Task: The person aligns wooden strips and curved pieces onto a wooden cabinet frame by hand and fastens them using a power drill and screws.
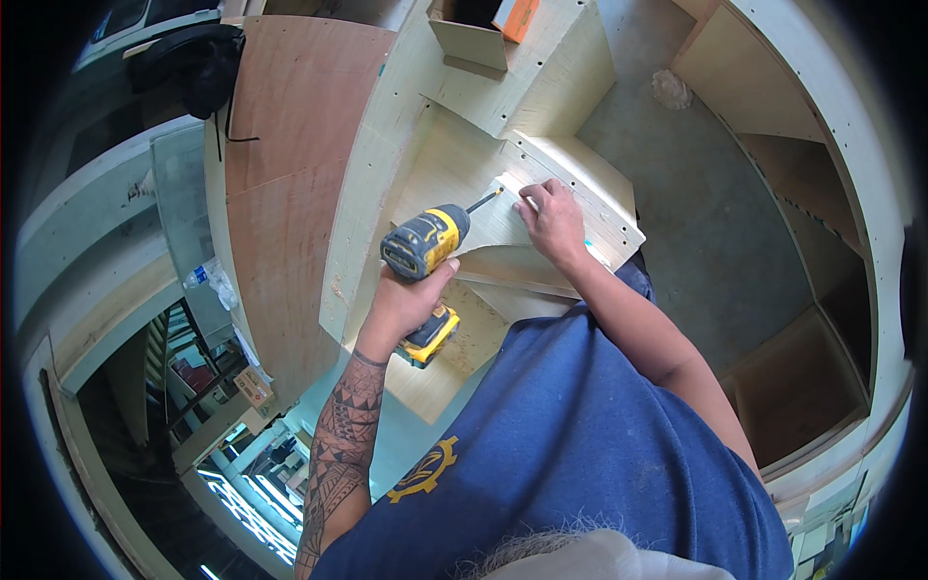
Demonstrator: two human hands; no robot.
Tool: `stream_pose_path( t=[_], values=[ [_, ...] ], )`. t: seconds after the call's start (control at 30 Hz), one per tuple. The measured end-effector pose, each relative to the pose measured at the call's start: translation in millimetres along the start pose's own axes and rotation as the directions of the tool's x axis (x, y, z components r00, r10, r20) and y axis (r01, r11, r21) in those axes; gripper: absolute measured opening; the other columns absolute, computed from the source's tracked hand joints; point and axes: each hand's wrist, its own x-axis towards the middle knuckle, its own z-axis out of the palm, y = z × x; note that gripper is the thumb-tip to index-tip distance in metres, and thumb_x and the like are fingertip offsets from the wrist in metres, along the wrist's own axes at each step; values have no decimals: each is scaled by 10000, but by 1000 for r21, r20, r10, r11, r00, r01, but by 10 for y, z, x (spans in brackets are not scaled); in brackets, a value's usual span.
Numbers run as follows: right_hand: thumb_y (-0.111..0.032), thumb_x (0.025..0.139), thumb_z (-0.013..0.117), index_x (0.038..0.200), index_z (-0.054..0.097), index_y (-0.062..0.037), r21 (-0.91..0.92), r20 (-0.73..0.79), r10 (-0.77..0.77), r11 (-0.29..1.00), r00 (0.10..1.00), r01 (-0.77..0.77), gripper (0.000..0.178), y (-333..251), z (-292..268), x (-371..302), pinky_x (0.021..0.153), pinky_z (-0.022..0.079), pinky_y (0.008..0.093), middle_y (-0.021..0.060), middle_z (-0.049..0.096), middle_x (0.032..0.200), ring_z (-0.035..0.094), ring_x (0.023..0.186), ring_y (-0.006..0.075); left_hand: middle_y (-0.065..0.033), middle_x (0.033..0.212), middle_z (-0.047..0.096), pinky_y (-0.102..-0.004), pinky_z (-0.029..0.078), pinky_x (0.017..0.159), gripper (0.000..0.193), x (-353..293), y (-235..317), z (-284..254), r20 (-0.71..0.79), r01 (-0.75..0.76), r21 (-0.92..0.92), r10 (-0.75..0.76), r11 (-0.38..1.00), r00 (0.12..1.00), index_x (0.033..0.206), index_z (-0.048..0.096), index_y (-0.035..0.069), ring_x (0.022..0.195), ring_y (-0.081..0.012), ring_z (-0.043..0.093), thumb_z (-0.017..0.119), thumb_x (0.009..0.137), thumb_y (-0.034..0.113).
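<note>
My left hand (411,300) is closed round the grip of a yellow and dark grey cordless drill (425,240). Its long bit (485,200) points up and right, the tip at a small light wooden strip (503,184). Beside that tip, my right hand (556,222) has its thumb and fingers pinched together, close over the pale plywood piece. Whatever sits in the pinch is too small or hidden to name. Below both hands lies a pale plywood cabinet frame (570,179) with dark screw holes along its edges.
An open cardboard box (469,43) with an orange flap rests on the plywood at the top. A reddish plywood panel (290,116) stands on the left. Open wooden shelving (802,184) curves along the right, and a round whitish lump (671,89) lies on the grey floor.
</note>
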Motion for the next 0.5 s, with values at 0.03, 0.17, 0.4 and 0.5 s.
stream_pose_path(
  t=[0.03,0.17,0.4,0.5],
  values=[
    [-302,946,777,1097,769,-133,-1,5,8,1000,1000,-8,227,8,-2,-2,876,534,488,115,670,1110,655,1061,330,-43,824,690,-298,556,624,314,-11,51,1,31,57,-92,-54,994,998,1097,711,10,695,-115,670,779,972,289],
    [-318,951,770,1102,767,-129,-18,7,11,1000,1000,-11,242,-4,1,3,893,539,493,119,671,1120,653,1082,333,16,706,619,-257,511,560,248,-59,-72,126,27,95,-316,-91,944,995,1001,694,35,588,-70,594,773,985,270],
    [-355,957,761,1187,742,-117,-91,61,6,996,998,0,331,-14,-10,-82,924,530,509,141,660,1169,643,1128,345,-7,863,676,-238,527,578,270,-372,-619,514,-229,-131,-475,22,870,973,1125,712,-16,621,-53,589,768,993,213],
    [-347,927,790,1307,674,-79,-197,109,-47,978,993,68,479,-212,-199,-270,962,510,506,162,623,1221,605,1171,361,-22,956,679,-235,522,586,246,-538,-994,623,-296,-193,-562,23,804,955,1201,680,-11,661,-55,579,730,1015,142]
  ],
)
